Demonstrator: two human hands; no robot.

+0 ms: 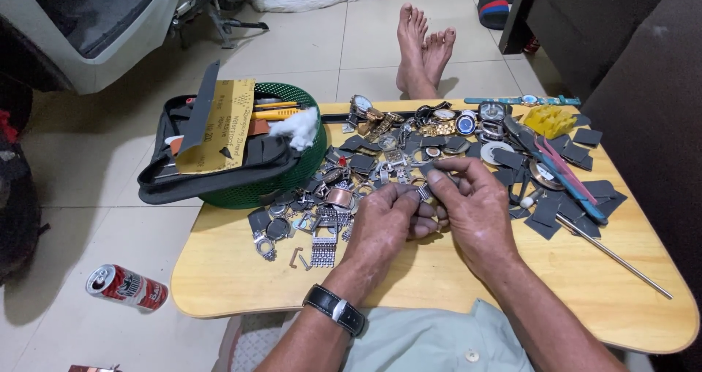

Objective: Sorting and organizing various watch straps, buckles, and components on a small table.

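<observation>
My left hand [384, 222] and my right hand [472, 204] meet over a low wooden table [439, 284]. Together they pinch a small metal watch band piece [423, 191] between the fingertips. My left wrist wears a black strap watch [335, 310]. Just beyond the hands lies a heap of watch parts [344, 189]: cases, metal mesh bands, buckles. Several whole watches [446, 116] sit at the table's far edge.
A green basket [296, 171] with a black pouch, sandpaper sheet and tools stands at the table's left. Dark sandpaper squares [578, 153], pliers [567, 178] and a thin metal rod [621, 259] lie right. A red drink can [126, 287] lies on the tiled floor. My bare feet [423, 47] stretch ahead.
</observation>
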